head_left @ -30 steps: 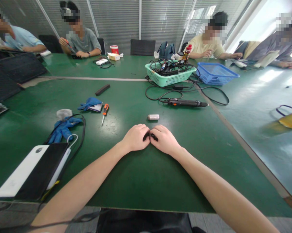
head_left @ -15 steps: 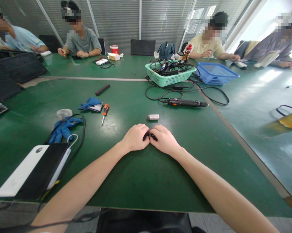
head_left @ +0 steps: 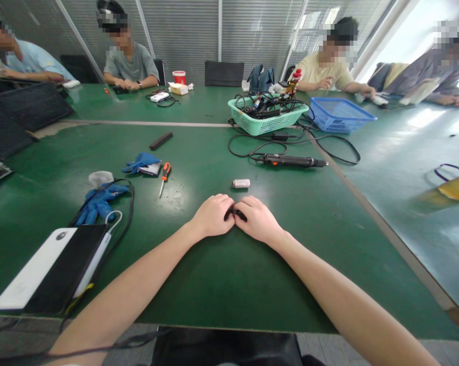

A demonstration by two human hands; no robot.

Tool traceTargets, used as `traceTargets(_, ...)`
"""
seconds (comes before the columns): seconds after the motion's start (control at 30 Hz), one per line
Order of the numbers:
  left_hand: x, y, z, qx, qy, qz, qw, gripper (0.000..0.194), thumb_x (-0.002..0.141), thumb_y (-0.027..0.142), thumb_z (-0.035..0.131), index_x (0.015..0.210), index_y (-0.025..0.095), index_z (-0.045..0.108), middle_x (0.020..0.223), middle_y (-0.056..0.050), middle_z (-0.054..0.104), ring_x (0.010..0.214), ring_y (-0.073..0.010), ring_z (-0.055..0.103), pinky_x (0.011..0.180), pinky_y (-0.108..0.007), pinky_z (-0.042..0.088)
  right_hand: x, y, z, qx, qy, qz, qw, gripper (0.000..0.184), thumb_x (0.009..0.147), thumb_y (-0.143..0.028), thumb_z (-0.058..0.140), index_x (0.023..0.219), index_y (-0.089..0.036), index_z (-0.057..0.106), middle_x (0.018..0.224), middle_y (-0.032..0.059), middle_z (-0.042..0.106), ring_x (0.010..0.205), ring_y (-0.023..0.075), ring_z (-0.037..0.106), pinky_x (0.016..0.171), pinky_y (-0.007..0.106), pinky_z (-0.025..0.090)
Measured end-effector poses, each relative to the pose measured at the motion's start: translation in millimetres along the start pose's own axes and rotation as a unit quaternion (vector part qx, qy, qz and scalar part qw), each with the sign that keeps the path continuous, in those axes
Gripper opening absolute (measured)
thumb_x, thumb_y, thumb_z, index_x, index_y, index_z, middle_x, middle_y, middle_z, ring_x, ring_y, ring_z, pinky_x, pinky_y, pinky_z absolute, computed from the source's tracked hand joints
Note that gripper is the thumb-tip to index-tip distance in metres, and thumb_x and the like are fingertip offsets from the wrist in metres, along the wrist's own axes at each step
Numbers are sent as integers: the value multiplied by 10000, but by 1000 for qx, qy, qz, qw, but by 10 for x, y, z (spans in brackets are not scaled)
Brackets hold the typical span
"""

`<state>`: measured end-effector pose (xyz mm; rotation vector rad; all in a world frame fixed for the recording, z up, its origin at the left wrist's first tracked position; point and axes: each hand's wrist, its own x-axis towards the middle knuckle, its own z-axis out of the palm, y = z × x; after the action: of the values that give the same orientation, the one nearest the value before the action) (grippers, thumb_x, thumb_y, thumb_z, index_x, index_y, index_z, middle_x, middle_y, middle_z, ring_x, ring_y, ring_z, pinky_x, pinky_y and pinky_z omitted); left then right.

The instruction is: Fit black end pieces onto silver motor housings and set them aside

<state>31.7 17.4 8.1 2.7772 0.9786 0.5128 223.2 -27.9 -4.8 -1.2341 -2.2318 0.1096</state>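
Observation:
My left hand (head_left: 213,216) and my right hand (head_left: 258,218) meet above the green table, thumbs touching. Both are closed around a small black object (head_left: 241,215). Fingers cover most of it, so its kind is not clear. Just beyond my knuckles lies a short pinkish-white cylinder (head_left: 241,183) that looks like batteries in wrap. To the left is an orange-handled screwdriver (head_left: 165,176), its tip pointing toward me. A black electric screwdriver (head_left: 295,161) with a cable rests farther off on the right.
Blue gloves (head_left: 98,203) and a white-and-black slab-like device (head_left: 56,269) with a cable lie at left. A dark bar (head_left: 161,141) sits farther back. Behind stand a green basket (head_left: 265,124) full of cables and a blue basket (head_left: 339,122). Several people sit around the table.
My hands keep practically the same pose around the black object. Across the table, a person at the back left has drawn a hand in and an orange item now lies on the table.

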Motion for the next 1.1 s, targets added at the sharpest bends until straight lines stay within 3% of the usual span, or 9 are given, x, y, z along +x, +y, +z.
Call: traceTargets(1.1,-6,0,-9,-12,-7,1,1000,72,858,251,563,906,198,572,932,-61,613,906,-230,570,806,-371,478,-27,0,-13,36,6,0,999,97,903,-121,590,906,-213,619,948,71,659,921,236,583,876,397,506)
